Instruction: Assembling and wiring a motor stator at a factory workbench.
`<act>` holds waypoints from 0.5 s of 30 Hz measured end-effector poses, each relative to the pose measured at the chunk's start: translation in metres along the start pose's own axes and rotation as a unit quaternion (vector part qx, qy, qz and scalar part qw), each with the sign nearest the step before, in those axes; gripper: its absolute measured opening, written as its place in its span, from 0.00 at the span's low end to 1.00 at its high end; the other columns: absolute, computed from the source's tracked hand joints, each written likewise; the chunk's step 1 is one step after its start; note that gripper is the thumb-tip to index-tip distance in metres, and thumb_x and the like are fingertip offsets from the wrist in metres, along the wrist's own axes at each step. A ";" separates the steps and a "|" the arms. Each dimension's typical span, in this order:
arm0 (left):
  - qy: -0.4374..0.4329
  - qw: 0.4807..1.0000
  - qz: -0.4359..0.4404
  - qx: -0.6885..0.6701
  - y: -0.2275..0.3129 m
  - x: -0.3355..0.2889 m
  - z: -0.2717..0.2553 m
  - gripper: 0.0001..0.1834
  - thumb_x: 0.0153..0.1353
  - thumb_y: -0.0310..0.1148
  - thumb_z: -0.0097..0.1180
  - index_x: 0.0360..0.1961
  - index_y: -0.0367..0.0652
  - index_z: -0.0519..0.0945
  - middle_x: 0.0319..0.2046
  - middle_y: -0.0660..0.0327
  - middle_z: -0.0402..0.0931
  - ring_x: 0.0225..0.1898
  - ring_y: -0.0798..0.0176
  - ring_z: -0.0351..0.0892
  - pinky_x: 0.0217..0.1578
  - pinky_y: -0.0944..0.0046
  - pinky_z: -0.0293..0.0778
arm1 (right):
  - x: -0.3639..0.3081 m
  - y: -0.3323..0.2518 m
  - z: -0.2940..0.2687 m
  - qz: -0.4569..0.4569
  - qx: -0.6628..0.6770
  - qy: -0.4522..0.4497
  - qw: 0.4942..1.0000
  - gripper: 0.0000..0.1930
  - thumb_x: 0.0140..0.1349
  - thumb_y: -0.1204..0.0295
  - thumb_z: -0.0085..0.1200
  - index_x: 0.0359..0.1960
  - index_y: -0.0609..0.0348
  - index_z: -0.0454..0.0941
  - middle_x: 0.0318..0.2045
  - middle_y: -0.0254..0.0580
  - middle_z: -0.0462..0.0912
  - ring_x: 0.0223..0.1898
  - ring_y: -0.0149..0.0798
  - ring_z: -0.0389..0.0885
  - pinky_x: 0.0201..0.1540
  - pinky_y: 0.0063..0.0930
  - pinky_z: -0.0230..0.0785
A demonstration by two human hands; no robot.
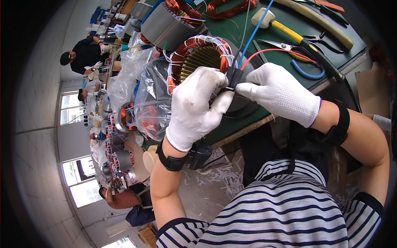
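White knitted gloves cover both hands. My left hand [197, 106] is closed, thumb and forefinger pinching at the lower end of a black sleeve [235, 77]. From that sleeve run a blue wire [251, 37], a red wire [264, 51] and a dark wire [245, 29]. Just right of it, my right hand [281, 91] is pinched shut, fingertips at the sleeve's lower end; what they hold is too small to make out. Behind the left hand stands a motor stator [201, 61] with copper windings laced in white cord, partly hidden by the glove.
On the green bench [351, 39] lie a yellow-handled mallet [285, 31], scissors [278, 44], pliers [320, 40] and a curved wooden handle [320, 20]. Another stator [169, 31] stands farther back. Clear plastic bags [151, 95] sit at left. Co-workers [84, 53] work beyond.
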State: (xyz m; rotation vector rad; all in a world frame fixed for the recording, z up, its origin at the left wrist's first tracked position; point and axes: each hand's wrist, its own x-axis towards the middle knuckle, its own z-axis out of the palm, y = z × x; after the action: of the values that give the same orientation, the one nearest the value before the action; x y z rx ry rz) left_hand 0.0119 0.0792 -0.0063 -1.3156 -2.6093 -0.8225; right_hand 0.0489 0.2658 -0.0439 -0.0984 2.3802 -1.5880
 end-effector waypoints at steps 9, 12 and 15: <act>0.009 1.000 0.026 0.009 -0.008 -0.001 0.000 0.11 0.45 0.21 0.63 0.32 0.40 0.76 0.28 0.56 0.75 0.28 0.54 0.77 0.29 0.61 0.73 | -0.009 -0.005 -0.005 -0.079 -0.075 0.034 0.993 0.14 0.57 0.61 0.52 0.27 0.60 0.82 0.22 0.51 0.79 0.29 0.51 0.81 0.35 0.40 0.73; -0.001 1.000 0.026 0.002 -0.008 -0.003 -0.001 0.12 0.45 0.21 0.63 0.33 0.40 0.76 0.29 0.56 0.75 0.28 0.54 0.77 0.29 0.61 0.73 | -0.012 -0.004 -0.007 -0.088 -0.099 0.032 0.991 0.14 0.57 0.61 0.52 0.27 0.59 0.82 0.22 0.50 0.80 0.29 0.50 0.81 0.34 0.40 0.73; -0.013 1.000 0.004 0.000 -0.004 -0.004 -0.004 0.13 0.46 0.21 0.62 0.35 0.39 0.75 0.30 0.55 0.76 0.29 0.53 0.78 0.30 0.61 0.74 | -0.009 -0.005 -0.007 -0.079 -0.117 0.030 0.990 0.15 0.58 0.59 0.52 0.27 0.59 0.83 0.23 0.49 0.80 0.29 0.49 0.81 0.34 0.39 0.73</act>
State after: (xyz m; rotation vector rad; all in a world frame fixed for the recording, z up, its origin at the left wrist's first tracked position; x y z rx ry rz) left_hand 0.0102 0.0721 -0.0058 -1.3446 -2.6222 -0.8095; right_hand 0.0551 0.2721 -0.0345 -0.2975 2.6556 -1.3861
